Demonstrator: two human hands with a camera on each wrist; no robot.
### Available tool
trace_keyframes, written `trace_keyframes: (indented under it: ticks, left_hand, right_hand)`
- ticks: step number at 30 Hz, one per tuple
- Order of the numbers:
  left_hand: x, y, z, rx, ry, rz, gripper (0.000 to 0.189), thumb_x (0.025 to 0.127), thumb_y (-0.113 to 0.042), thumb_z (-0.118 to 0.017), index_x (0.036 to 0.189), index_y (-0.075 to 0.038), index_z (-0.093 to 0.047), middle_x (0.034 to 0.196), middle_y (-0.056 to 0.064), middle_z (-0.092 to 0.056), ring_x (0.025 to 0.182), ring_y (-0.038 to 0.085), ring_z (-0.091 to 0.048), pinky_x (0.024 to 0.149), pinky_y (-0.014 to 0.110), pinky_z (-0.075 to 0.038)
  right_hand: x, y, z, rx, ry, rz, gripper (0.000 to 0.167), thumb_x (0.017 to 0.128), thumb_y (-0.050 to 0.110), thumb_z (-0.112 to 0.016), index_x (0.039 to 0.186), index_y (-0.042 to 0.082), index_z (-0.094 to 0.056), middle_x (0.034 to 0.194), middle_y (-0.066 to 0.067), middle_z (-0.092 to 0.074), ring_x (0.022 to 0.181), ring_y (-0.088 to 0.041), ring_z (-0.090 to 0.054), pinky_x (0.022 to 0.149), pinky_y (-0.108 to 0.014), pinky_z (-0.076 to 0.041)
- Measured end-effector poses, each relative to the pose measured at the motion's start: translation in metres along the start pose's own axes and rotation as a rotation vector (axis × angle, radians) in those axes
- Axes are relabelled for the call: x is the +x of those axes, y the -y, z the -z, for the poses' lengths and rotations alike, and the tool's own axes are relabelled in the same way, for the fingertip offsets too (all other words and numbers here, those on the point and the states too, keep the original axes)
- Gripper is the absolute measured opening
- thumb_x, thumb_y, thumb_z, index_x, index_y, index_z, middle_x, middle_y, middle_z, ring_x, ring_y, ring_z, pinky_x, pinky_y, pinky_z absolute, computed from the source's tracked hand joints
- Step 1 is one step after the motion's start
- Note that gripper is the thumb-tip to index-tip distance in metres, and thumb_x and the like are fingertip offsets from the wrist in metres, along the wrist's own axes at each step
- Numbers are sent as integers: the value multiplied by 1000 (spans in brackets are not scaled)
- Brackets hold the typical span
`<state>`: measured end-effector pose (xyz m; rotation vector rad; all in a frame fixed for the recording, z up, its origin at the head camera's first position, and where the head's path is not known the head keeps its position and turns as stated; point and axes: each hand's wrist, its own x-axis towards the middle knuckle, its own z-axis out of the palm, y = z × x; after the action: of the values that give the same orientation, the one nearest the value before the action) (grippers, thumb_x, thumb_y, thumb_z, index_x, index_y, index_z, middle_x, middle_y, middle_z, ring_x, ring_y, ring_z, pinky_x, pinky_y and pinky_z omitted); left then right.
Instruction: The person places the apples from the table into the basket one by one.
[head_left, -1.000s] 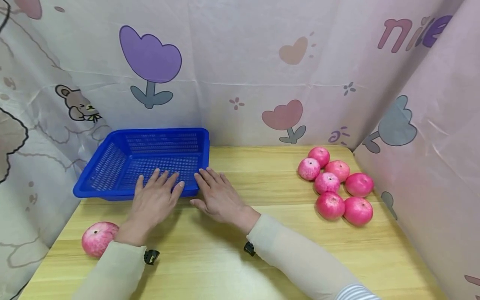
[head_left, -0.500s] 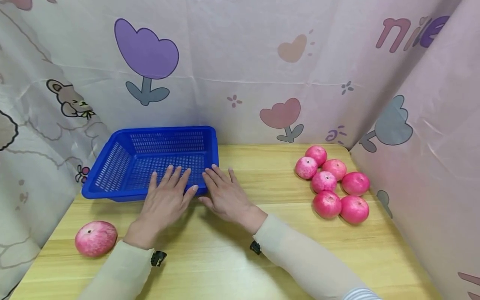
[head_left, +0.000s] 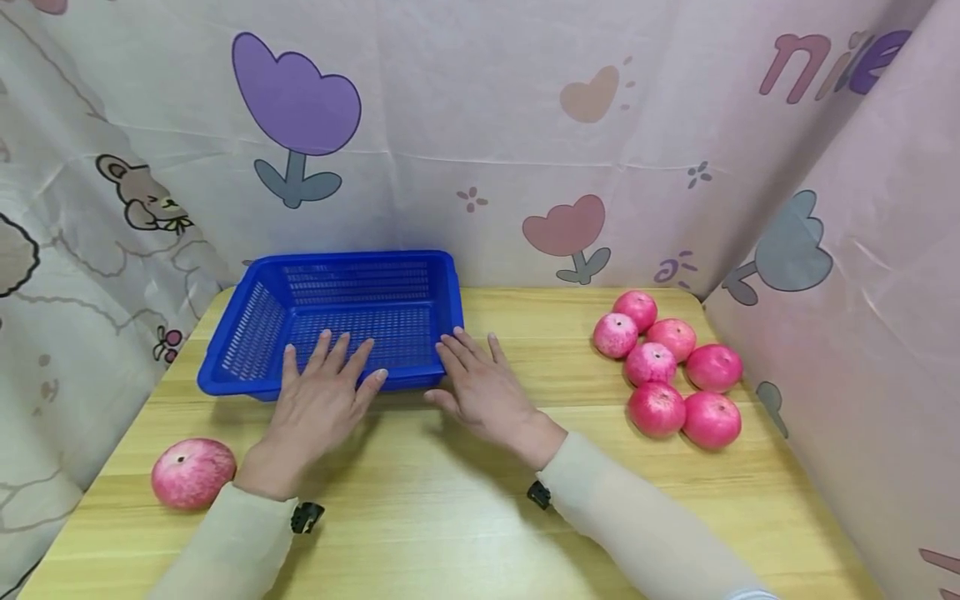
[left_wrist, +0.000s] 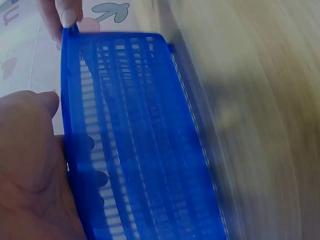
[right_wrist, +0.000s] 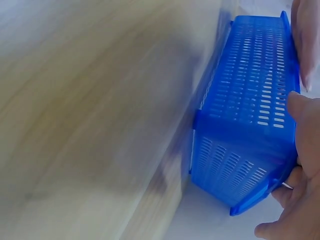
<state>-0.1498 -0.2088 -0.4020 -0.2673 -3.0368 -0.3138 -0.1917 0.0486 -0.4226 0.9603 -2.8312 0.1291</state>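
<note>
A blue plastic basket (head_left: 210, 367) with slotted walls stands on the wooden table, its mesh floor showing. My left hand (head_left: 318, 412) lies over its near rim, fingers straight and spread above the inside. At the near right corner, my right hand (head_left: 495, 396) rests on the rim with its fingers extended and the thumb out in front. In the left wrist view, dark fingertips show through the slots of the basket wall (left_wrist: 135, 115). The right wrist view has the right hand (right_wrist: 305, 175) over the corner, close against the rim.
One pink round fruit (head_left: 193, 473) sits at the left, beside my left forearm. Several more pink fruits (head_left: 656, 410) are grouped on the right of the table (head_left: 450, 533). A printed curtain (head_left: 450, 100) closes off the back and both sides.
The basket has slid to the right along the table. My right hand has moved right with it, while my left hand now lies nearer the basket's left part. The fruits stay put.
</note>
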Motion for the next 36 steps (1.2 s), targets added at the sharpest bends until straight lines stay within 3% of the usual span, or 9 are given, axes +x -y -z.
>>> trace_keyframes:
  ticks: [8,21,26,30,36]
  left_hand:
    - [-4,10,3,-6,-2,28,78,110,-66,-16,166,-16,-35,170,27,-27,161,49,-12,121,81,4]
    - [-10,23,6,-33,11,70,79,110,-66,-16,166,-13,-34,170,31,-23,159,54,-6,117,85,5]
    - [-12,26,5,-103,-2,80,83,111,-63,-21,166,0,-27,170,38,-7,158,58,1,122,79,-4]
    - [-13,25,3,-161,-22,69,89,112,-60,-28,162,13,-17,167,43,3,155,62,-4,124,74,-15]
    - [-16,14,0,-192,-13,66,92,111,-62,-30,164,10,-10,170,38,4,153,64,-14,123,74,-20]
  right_hand:
    - [-20,-26,3,56,-34,-32,76,108,62,-43,163,9,-40,171,-9,-37,163,-25,-21,131,-63,-13]
    - [-52,-54,9,47,-50,-85,74,108,60,-45,161,8,-43,170,-10,-38,162,-27,-25,130,-65,-12]
    - [-66,-66,11,72,-72,-114,73,108,59,-47,160,7,-46,169,-10,-40,161,-29,-27,130,-65,-12]
    - [-77,-74,12,87,-101,-127,71,108,58,-48,157,7,-49,166,-11,-44,160,-30,-31,130,-66,-14]
    - [-91,-79,16,149,-142,-150,68,108,54,-52,153,4,-54,161,-14,-51,158,-33,-36,131,-63,-11]
